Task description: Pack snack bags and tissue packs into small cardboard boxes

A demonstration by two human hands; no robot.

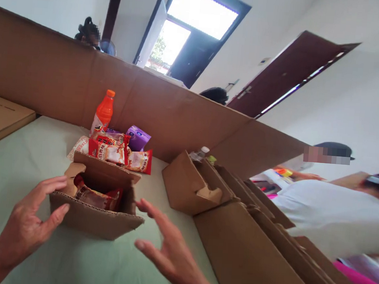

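An open cardboard box (88,221) stands on the pale green tabletop between my two hands. Inside it lies a red and cream snack packet (96,196), partly hidden by the front wall. My left hand (34,217) is at the box's left end, fingers and thumb apart around the corner; whether it touches the cardboard is hard to tell. Off the right end hovers my right hand (168,245), fingers spread and nothing in it. Just behind the box are several red and white snack packets (113,151), a purple package (138,138) and an orange-capped bottle (104,111).
More open cardboard boxes (234,242) line the right side; one holds a clear bottle (201,152). A tall cardboard partition (166,105) crosses the back. A flat carton (4,118) lies at left. Beyond the boxes, a person in a white top (332,205) is nearby.
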